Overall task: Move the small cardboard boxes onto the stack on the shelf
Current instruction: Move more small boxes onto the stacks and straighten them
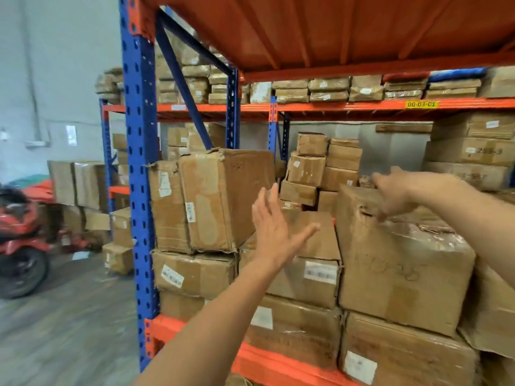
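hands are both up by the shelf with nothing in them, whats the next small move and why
Probably reach in and take one small box from the leaning pile behind the big cartons. The left hand and right hand are both open and empty, the right blurred above the large carton, so nothing is gripped yet.

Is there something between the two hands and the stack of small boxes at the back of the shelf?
Yes. The left hand and right hand are both empty and open. Between them and the small stack stand big boxes at the shelf front: a large box under the right hand and a lower box behind the left.
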